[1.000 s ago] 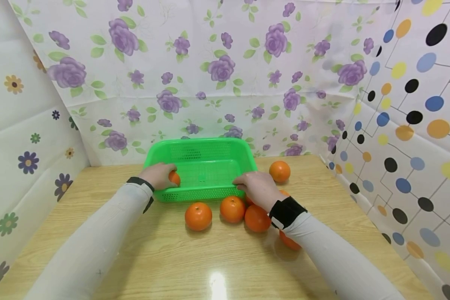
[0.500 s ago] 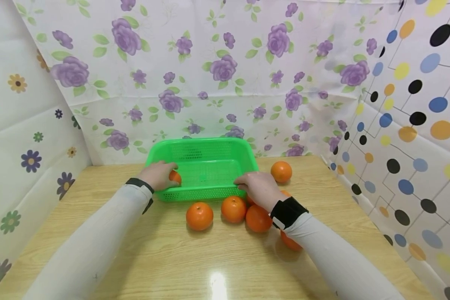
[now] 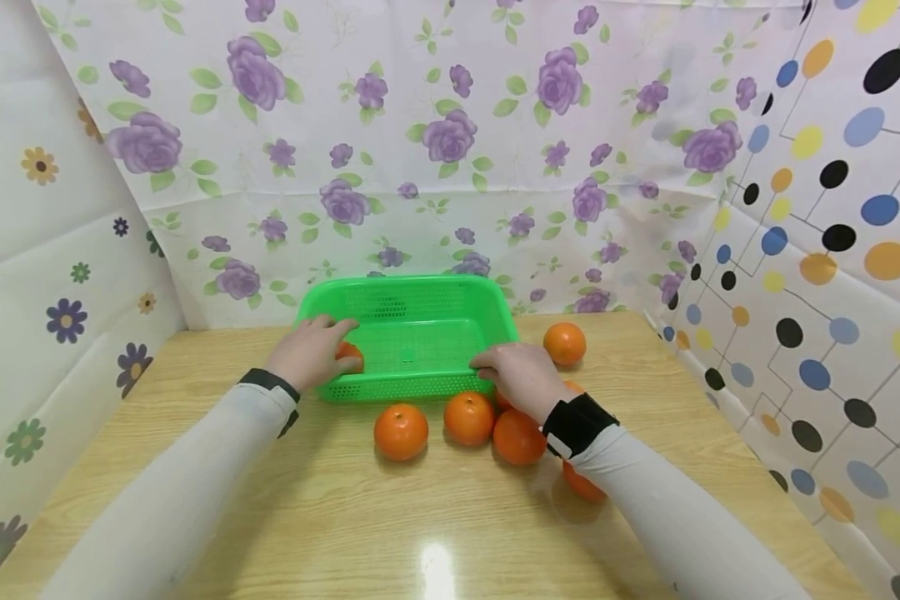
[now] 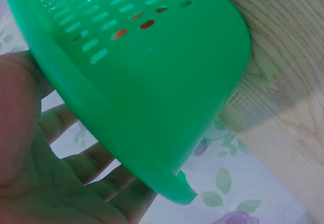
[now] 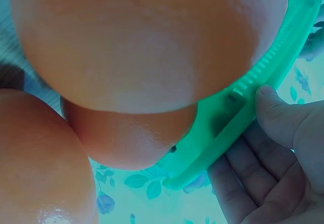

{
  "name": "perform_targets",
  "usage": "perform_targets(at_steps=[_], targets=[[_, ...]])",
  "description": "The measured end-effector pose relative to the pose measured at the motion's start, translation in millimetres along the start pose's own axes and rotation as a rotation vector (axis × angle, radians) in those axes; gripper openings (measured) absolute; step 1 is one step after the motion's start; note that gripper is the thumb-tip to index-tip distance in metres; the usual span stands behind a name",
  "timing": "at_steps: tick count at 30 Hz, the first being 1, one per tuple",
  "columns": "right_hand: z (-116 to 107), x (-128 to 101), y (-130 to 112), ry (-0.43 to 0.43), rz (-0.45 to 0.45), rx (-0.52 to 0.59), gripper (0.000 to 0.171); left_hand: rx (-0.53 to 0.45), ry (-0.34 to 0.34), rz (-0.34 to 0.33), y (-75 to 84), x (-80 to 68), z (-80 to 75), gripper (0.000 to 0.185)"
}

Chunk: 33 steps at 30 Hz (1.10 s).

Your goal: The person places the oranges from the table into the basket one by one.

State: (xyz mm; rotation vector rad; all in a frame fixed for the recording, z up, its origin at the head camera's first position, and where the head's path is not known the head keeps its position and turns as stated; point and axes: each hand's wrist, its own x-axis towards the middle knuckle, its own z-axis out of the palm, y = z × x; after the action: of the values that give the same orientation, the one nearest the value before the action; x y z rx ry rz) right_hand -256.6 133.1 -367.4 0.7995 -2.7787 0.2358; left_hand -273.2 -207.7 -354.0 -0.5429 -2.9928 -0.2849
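The green basket (image 3: 412, 337) stands on the wooden table (image 3: 420, 517), near the back wall with the flowered cloth (image 3: 435, 142), and both hands are at its front edge. The left hand (image 3: 311, 354) lies over the front left corner of the basket, its fingers relaxed and spread above an orange (image 3: 348, 352) that sits inside this corner; the hand has let go of the orange, and in the left wrist view the fingers (image 4: 91, 168) are open behind the rim of the basket. The right hand (image 3: 517, 375) holds the front right corner, with the thumb on the rim and the fingers curled under it; the right wrist view shows the thumb (image 5: 276, 112) pressing on the green edge. In front of the basket 3 oranges lie in a row on the table: the 1st (image 3: 401, 431) a little apart on the left, the 2nd (image 3: 468, 417) just beside the 3rd (image 3: 519, 437), which is partly under the right wrist. 1 more orange (image 3: 581, 483) shows below the right sleeve (image 3: 645, 508), partly hidden. Another orange (image 3: 565, 343) lies alone to the right of the basket, close to its right side. On the right a cloth with coloured dots (image 3: 817, 250) closes the scene
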Motion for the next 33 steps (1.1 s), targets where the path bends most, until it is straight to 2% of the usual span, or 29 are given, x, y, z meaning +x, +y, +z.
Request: perform_targets(at_steps=[11, 21, 26, 33], targets=[[1.9, -2.6, 2.2, 0.011, 0.000, 0.002, 0.018, 0.017, 0.115, 0.031, 10.5, -14.6, -0.4, 0.065], [-1.0, -3.0, -0.1, 0.001, 0.008, 0.007, 0.019, 0.030, 0.268, 0.088, 24.8, -30.9, 1.2, 0.067], [-1.8, -2.4, -0.8, 0.004, 0.005, 0.009, 0.019, 0.045, 0.343, 0.134, 34.7, -40.2, 5.1, 0.064], [0.2, -1.2, 0.7, 0.009, -0.008, 0.007, 0.019, 0.048, 0.405, 0.171, 47.7, -56.0, 14.5, 0.066]])
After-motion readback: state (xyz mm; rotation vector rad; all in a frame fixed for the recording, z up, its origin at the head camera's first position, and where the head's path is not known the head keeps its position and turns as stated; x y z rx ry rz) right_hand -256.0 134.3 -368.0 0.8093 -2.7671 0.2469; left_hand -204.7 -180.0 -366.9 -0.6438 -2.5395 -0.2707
